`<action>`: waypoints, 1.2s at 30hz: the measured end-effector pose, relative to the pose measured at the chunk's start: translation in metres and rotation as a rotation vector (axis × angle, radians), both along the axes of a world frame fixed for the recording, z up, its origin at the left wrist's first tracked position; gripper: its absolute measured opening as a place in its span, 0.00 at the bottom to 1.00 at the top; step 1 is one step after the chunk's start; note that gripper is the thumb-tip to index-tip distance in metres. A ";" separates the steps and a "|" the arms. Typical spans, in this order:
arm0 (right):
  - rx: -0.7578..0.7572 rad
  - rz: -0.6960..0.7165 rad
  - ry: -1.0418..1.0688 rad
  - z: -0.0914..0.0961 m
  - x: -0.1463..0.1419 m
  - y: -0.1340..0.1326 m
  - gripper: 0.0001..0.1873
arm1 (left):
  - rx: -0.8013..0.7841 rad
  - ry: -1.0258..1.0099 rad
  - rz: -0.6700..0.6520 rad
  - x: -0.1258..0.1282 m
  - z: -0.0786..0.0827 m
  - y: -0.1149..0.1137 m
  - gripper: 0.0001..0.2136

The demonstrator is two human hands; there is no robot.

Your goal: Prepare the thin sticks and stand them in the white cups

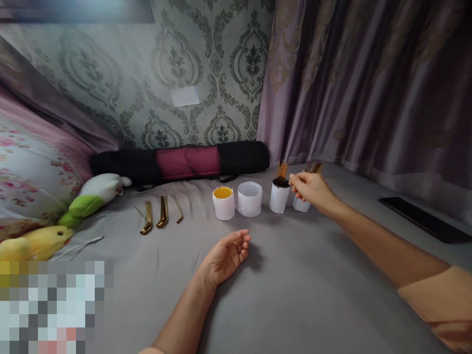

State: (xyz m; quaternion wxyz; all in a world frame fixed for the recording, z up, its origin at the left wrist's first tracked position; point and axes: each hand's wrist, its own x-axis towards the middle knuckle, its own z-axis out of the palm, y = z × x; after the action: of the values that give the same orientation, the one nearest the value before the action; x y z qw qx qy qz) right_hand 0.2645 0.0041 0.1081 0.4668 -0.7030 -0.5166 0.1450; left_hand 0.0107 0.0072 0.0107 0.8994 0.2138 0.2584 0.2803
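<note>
Four white cups stand in a row on a grey sheet: one with a yellow filling [223, 202], an empty-looking one [250, 198], one with a dark top holding orange sticks [279, 194], and one [301, 204] partly hidden behind my right hand [310, 191]. My right hand is closed in a pinch over the third and fourth cups, holding thin brownish sticks [314, 167]. My left hand [226, 256] rests on the sheet in front of the cups, palm up, fingers loosely curled, holding nothing.
Several golden utensils [161, 214] lie left of the cups. A black and maroon rolled bag [180, 162] lies along the wall. Plush toys [94, 195] and a floral pillow sit at left. A dark phone [424, 218] lies at right by the curtain.
</note>
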 end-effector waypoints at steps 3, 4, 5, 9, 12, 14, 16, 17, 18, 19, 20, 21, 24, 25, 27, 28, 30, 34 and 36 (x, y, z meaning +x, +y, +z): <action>-0.018 0.042 0.022 -0.008 -0.009 -0.002 0.17 | 0.002 -0.005 0.005 0.000 0.000 0.000 0.08; -0.027 0.054 0.033 -0.010 -0.012 -0.002 0.18 | 0.002 -0.004 0.008 0.000 0.000 0.000 0.08; -0.035 0.065 0.044 -0.012 -0.016 -0.003 0.19 | 0.002 -0.003 0.010 0.000 0.000 0.000 0.08; -0.040 0.118 0.091 -0.019 -0.030 -0.004 0.21 | -0.002 -0.012 0.012 -0.001 0.000 0.000 0.08; -0.049 0.159 0.124 -0.024 -0.039 -0.003 0.20 | 0.000 -0.018 0.015 -0.001 -0.001 0.000 0.08; -0.061 0.180 0.124 -0.029 -0.043 -0.001 0.20 | 0.002 -0.014 0.020 -0.002 -0.001 0.000 0.08; -0.068 0.201 0.110 -0.036 -0.047 0.001 0.20 | 0.001 -0.010 0.024 -0.002 0.000 0.000 0.08; -0.069 0.211 0.101 -0.040 -0.048 0.002 0.21 | 0.000 -0.010 0.025 -0.002 0.000 0.000 0.08; -0.070 0.222 0.092 -0.044 -0.051 0.003 0.21 | 0.000 -0.012 0.025 -0.002 0.000 0.000 0.08; -0.071 0.230 0.083 -0.049 -0.053 0.005 0.21 | 0.000 -0.014 0.025 -0.002 0.000 0.000 0.08; -0.076 0.240 0.075 -0.053 -0.056 0.006 0.21 | 0.000 -0.015 0.026 -0.002 0.000 0.000 0.08; -0.080 0.245 0.066 -0.058 -0.059 0.007 0.21 | 0.001 -0.016 0.029 -0.002 0.000 0.000 0.08; -0.088 0.263 0.041 -0.068 -0.071 0.009 0.21 | 0.006 -0.017 0.044 -0.003 0.000 0.000 0.08; -0.093 0.268 0.035 -0.070 -0.075 0.010 0.21 | 0.009 -0.017 0.053 -0.003 0.000 0.000 0.08; -0.104 0.270 0.032 -0.075 -0.082 0.013 0.20 | 0.020 -0.016 0.070 -0.004 0.001 0.000 0.08; -0.107 0.271 0.033 -0.078 -0.085 0.014 0.20 | 0.028 -0.015 0.080 -0.005 0.001 0.000 0.08; -0.104 0.271 0.039 -0.082 -0.091 0.017 0.20 | 0.045 -0.015 0.094 -0.005 0.002 -0.001 0.08; -0.091 0.255 0.037 -0.092 -0.098 0.019 0.20 | 0.059 -0.024 0.119 -0.007 0.002 -0.001 0.07; -0.086 0.243 0.011 -0.096 -0.101 0.017 0.20 | 0.055 -0.029 0.129 -0.008 0.001 0.000 0.07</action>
State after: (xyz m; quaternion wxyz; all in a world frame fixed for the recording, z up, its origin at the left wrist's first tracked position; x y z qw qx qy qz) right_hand 0.1637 0.0212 0.0118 0.4180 -0.6537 -0.5888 0.2264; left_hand 0.0032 0.0071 0.0120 0.8770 0.2170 0.2506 0.3478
